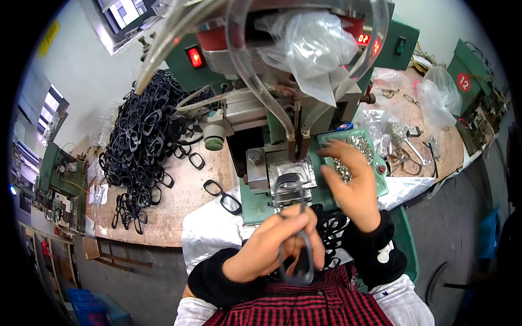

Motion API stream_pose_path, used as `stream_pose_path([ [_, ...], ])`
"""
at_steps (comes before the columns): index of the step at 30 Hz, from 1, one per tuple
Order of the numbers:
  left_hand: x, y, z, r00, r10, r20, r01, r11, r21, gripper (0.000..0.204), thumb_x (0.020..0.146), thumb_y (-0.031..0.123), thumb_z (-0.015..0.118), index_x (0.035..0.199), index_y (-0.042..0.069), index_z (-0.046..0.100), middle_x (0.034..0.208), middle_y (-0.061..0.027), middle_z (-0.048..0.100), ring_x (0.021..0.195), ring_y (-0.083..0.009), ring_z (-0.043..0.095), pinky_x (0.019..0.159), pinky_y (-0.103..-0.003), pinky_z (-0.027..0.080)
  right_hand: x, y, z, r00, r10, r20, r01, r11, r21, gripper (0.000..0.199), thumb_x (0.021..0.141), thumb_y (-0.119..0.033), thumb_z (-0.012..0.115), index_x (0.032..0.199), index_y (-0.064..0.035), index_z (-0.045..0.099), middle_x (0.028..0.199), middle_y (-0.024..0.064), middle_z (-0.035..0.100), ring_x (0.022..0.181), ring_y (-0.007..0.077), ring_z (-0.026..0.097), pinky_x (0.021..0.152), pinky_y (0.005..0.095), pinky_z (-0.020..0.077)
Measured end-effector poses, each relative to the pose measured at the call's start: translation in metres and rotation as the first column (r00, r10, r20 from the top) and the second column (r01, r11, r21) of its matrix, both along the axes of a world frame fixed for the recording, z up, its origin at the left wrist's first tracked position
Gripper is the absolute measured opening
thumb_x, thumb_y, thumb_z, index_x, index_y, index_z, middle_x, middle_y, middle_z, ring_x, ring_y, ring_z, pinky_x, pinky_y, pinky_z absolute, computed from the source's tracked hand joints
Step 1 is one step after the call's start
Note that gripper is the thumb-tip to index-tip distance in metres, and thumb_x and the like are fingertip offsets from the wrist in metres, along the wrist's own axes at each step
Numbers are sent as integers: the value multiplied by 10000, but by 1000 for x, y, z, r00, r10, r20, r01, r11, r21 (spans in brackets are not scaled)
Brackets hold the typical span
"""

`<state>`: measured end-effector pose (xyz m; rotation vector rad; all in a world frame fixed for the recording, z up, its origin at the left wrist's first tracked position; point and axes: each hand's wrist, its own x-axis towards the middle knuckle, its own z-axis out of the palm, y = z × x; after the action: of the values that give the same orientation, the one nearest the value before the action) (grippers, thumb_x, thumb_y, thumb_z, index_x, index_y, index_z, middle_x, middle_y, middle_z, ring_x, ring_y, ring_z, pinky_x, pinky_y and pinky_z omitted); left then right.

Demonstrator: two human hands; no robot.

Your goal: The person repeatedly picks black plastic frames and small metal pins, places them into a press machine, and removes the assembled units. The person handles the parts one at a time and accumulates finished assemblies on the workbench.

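Note:
My left hand (274, 247) is closed on the bridge of a dark eyeglass frame (296, 274). That frame stands tilted, one rim near my body and the other just over the metal fixture (292, 169) of a green machine. My right hand (356, 187) is open over the left part of a green tray (384, 187). Its thumb and fingers are apart, with nothing visible between them. Small shiny metal parts (356, 145) fill the tray. Two upright metal electrodes (296, 148) come down behind the fixture. More black frames (331, 231) lie below, between my forearms.
A large heap of black eyeglass frames (136, 133) covers the bench at left, with a single frame (223, 196) nearer the machine. Clear hoses (261, 95) and a plastic bag (312, 46) hang above. A wrench (416, 150) and plastic bags (439, 98) lie at right.

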<state>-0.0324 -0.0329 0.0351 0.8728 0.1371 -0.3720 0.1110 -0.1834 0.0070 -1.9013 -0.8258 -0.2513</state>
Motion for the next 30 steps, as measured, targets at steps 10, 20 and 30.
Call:
stream_pose_path([
  [10, 21, -17, -18, 990, 137, -33, -138, 990, -27, 249, 1043, 289, 421, 909, 82, 461, 728, -240, 663, 656, -248, 642, 651, -289, 501, 32, -50, -80, 866, -328, 376, 426, 879, -213, 152, 753, -122, 749, 888, -77, 693, 1281, 201, 595, 1272, 399, 521, 968, 471, 478],
  [20, -48, 24, -23, 991, 53, 123, -99, 907, 410, 196, 1036, 200, 568, 1117, 22, 567, 979, -77, 705, 881, -139, 646, 743, -269, 512, 59, -44, -67, 900, -256, 353, 310, 945, -105, 120, 815, -36, 713, 935, -29, 714, 980, 138, 719, 948, 320, 681, 820, 396, 530],
  [30, -33, 152, -75, 796, 343, 499, -90, -748, 658, 323, 912, 292, 683, 793, -8, 708, 910, -185, 636, 883, -354, 617, 784, -445, 486, 45, -32, -60, 939, -285, -192, 294, 955, 22, 123, 819, -31, 720, 938, -3, 729, 889, 128, 708, 833, 258, 673, 774, 335, 512],
])
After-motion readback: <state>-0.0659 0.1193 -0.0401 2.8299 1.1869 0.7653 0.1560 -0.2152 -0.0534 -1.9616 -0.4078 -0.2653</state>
